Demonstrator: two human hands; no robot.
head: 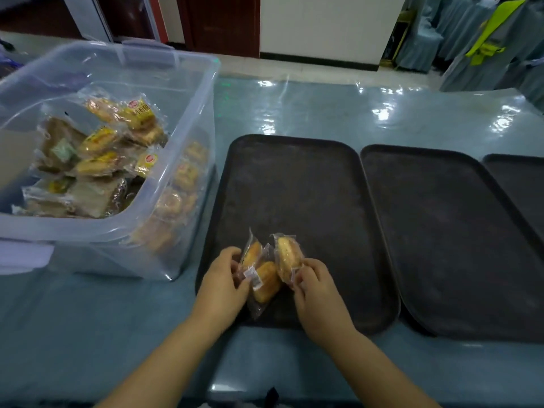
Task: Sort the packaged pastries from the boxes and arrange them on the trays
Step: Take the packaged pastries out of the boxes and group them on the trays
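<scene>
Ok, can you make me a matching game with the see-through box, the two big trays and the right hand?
Things:
1 clear box
2 left tray
3 middle tray
4 right hand

States:
A nothing on it
B pinching a wrapped pastry
C many pastry packets piled inside
D directly below the held pastry

Pairs: 1-C, 2-D, 3-A, 4-B

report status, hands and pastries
Left hand grips two pastry packets. Right hand pinches a third packet. All at near end of leftmost tray; nothing blocking.
</scene>
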